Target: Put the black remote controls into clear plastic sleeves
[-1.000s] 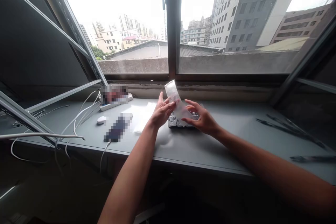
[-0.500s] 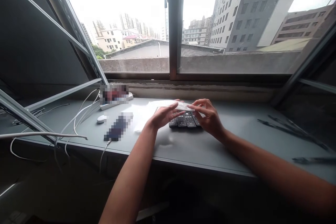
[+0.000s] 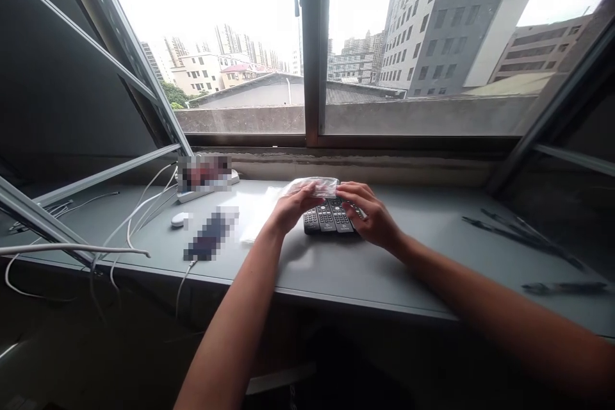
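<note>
My left hand (image 3: 293,208) grips a clear plastic bag (image 3: 327,188), with its thumb on top of the film. At the bag's right end is my right hand (image 3: 372,214), its fingers bent and their tips at the bag's edge. Light glints off the bag, and it is held above several black remote controls (image 3: 328,218), which lie side by side on the grey desk (image 3: 384,275). Both hands partly cover the remotes. Behind my left wrist lies a white, glossy pile of sheets or bags (image 3: 257,214).
To the left are a blurred-out phone-like object (image 3: 211,237) on a cable, a small white rounded item (image 3: 180,220) and a white power strip (image 3: 209,189) with white cables. Dark strap-like items (image 3: 523,240) lie at right. Metal frames flank the desk before a window.
The bag has come up flatter and more upright over the remotes. My right hand has shifted slightly left with its fingers less tightly pinched. The whole view has moved a little.
</note>
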{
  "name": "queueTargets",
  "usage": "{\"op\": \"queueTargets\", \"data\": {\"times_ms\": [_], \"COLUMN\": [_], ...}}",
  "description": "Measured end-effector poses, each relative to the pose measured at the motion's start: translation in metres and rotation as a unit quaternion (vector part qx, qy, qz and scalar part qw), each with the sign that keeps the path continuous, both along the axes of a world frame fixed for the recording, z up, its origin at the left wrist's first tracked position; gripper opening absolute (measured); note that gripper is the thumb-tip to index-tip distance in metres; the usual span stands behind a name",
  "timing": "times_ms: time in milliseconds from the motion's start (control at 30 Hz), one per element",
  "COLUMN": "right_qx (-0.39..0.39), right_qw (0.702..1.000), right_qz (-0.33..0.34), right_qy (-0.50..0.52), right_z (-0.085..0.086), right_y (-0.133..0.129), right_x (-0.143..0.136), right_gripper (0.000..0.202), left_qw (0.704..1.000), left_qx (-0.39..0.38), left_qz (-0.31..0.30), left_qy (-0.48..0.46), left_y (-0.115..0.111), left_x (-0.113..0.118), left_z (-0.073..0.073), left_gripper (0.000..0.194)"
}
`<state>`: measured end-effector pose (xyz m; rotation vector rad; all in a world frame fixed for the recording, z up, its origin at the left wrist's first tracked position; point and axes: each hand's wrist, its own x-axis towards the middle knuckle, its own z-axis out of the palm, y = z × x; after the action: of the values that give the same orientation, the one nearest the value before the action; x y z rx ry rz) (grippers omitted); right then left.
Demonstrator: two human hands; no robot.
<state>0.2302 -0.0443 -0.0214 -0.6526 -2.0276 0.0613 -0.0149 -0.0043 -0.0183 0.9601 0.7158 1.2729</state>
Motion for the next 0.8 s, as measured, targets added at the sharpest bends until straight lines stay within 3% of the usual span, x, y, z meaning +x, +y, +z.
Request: {"op": "queueTargets", "data": {"times_ms": [133,300,367,567,700,800], "right_qx": [0.006,-0.014,-0.012,-0.075,-0.19,-0.23], "right_qw": [0.999,0.996,0.994,0.992,0.975,0.963], "right_qz": [0.031,0.064,0.079,0.096,0.117,0.139], "right_qy": [-0.013,-0.066,-0.069,-0.035,-0.006,-0.009], "right_z": [-0.003,0.0,-0.001,-0.001,0.005,0.008], "right_y": [0.001,-0.005,-0.005,-0.005,-0.012,-0.017], "right_x": [-0.001,-0.005,-0.005,-0.008,-0.01,-0.01], "right_gripper": [0.044,0.05,0.05,0.049,0.07,0.08], "left_qw": [0.999,0.985,0.988,0.998,0.998,0.998], "left_qx": [0.013,0.061,0.051,0.038,0.054,0.053], "left_qz": [-0.03,-0.149,-0.136,0.012,-0.006,-0.015], "left_qy": [0.019,0.066,0.057,-0.044,-0.039,-0.044], "left_y": [-0.007,-0.017,-0.015,0.0,-0.001,-0.004], "left_x": [0.0,-0.001,-0.002,-0.006,-0.003,-0.001], "left_z": [0.001,0.007,0.008,0.005,0.004,0.007], "left_gripper": [0.034,0.045,0.05,0.042,0.04,0.042]}}
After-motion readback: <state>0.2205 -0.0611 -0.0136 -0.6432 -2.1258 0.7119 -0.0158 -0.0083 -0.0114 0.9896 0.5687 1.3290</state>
